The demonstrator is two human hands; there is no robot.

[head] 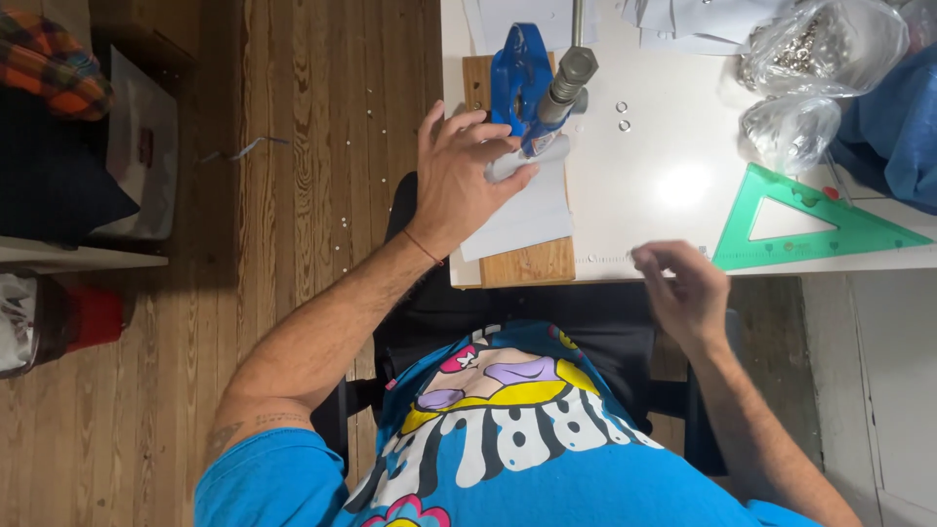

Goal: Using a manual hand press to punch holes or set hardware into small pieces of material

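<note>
While we lean over the white tabletop (pixel 673 185), our left hand (pixel 459 176) spreads wide across a sheet of white paper (pixel 527 210), the fingertips pinching its curled edge just under the nose of a blue hand press (pixel 522 83). That press, glossy painted metal with a grey steel cylinder at its head, stands on a rectangular wooden board (pixel 527 262) of pale, visible grain, and the paper lies flat over the board's near half. Two small metal rings (pixel 623 115) rest on the table just beyond the press. Farther right, our right hand (pixel 683 283) hovers at the table's near edge, fingers loosely curled; we cannot tell whether they grip anything. Beside it lies a translucent green plastic set square (pixel 830 234), and behind that sit crinkled clear bags of metal eyelets (pixel 820 44).
</note>
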